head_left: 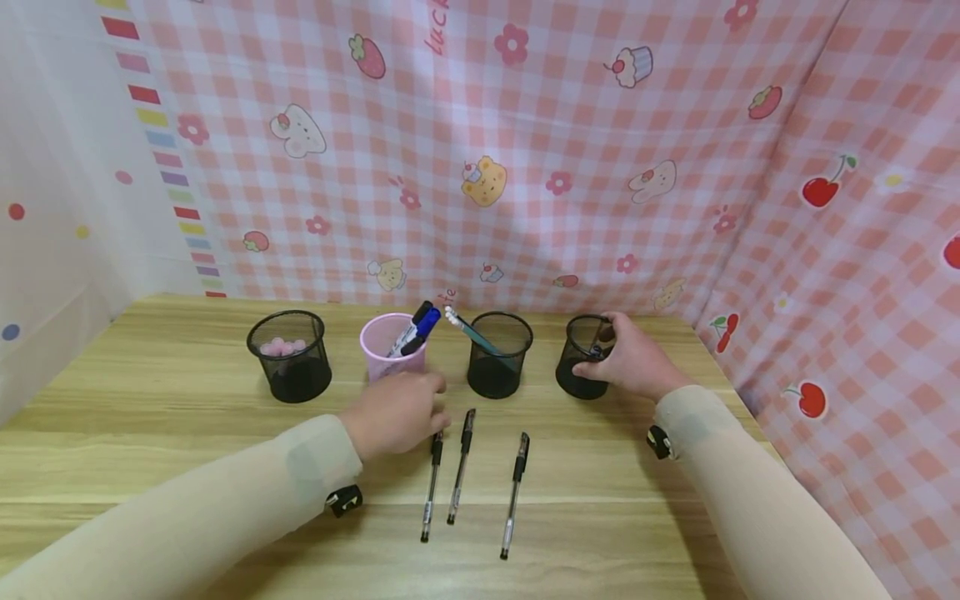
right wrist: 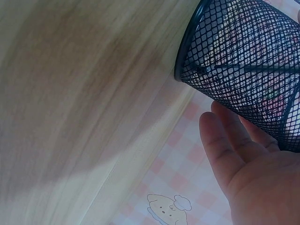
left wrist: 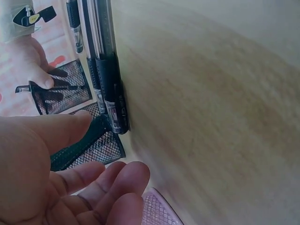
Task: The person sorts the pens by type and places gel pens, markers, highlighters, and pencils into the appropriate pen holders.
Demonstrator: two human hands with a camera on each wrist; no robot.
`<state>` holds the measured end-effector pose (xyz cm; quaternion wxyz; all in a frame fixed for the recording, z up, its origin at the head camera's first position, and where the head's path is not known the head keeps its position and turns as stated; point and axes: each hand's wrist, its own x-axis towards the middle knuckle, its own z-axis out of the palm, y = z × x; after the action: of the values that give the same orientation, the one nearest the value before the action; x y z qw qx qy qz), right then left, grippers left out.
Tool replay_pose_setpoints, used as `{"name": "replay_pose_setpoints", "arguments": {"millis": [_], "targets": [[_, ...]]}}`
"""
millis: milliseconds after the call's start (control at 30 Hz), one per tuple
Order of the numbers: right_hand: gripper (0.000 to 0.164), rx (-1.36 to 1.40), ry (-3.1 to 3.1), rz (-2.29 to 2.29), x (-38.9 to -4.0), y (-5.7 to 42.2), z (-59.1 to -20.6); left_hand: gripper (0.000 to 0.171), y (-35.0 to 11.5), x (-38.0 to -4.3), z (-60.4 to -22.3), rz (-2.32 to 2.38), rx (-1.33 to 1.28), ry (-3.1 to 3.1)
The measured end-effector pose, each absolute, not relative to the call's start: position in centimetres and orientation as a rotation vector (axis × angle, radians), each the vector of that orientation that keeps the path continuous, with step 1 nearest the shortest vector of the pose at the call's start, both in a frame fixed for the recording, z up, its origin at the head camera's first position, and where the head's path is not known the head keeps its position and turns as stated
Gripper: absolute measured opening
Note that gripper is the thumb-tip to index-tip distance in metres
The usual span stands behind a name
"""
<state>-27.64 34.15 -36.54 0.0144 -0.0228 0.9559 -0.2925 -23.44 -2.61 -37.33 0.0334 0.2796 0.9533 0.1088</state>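
Note:
My right hand (head_left: 633, 358) holds the rightmost black mesh pen cup (head_left: 576, 379), fingers and thumb on opposite sides. A dark pen (right wrist: 253, 69) shows through that cup's mesh in the right wrist view. My left hand (head_left: 393, 414) hovers in front of the pink mesh cup (head_left: 367, 348), fingers loosely bent with nothing between them. Near its fingertips lies one black-capped gel pen (head_left: 431, 492). A second gel pen (head_left: 460, 475) lies just right of it, and a third gel pen (head_left: 513, 492) farther right.
Another black mesh cup (head_left: 495, 379) contains pencils (head_left: 476, 335). Markers (head_left: 415, 333) stand in the pink cup. At far left, a black mesh cup (head_left: 300, 383) contains pink fluffy pieces (head_left: 281, 346). A checked cloth (head_left: 450, 125) hangs behind the wooden table (head_left: 187, 433).

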Motion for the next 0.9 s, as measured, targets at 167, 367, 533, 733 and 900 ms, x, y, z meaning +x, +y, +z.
{"name": "replay_pose_setpoints", "arguments": {"millis": [167, 367, 533, 733, 900], "targets": [[0.104, -0.066, 2.973, -0.907, -27.58, 34.09, -36.41, 0.04, -2.73, -23.62, -37.62, 0.317, 0.842, 2.922], [0.104, -0.075, 2.976, -0.91, -27.6, 34.08, -36.41, 0.034, -2.83, -23.63, -37.74, 0.308, 0.822, 2.908], [0.103, -0.07, 2.974, -0.914, -27.66, 34.09, -36.44, 0.031, -2.79, -23.6, -37.75, 0.302, 0.794, 2.878], [0.099, -0.071, 2.985, -0.903, -27.73, 34.15, -36.51, 0.028, -2.57, -23.5, -37.76, 0.304, 0.771, 2.843], [0.098, -0.073, 2.983, -0.906, -27.74, 34.18, -36.5, 0.027, -2.31, -23.2, -37.64, 0.324, 0.763, 2.825]]}}
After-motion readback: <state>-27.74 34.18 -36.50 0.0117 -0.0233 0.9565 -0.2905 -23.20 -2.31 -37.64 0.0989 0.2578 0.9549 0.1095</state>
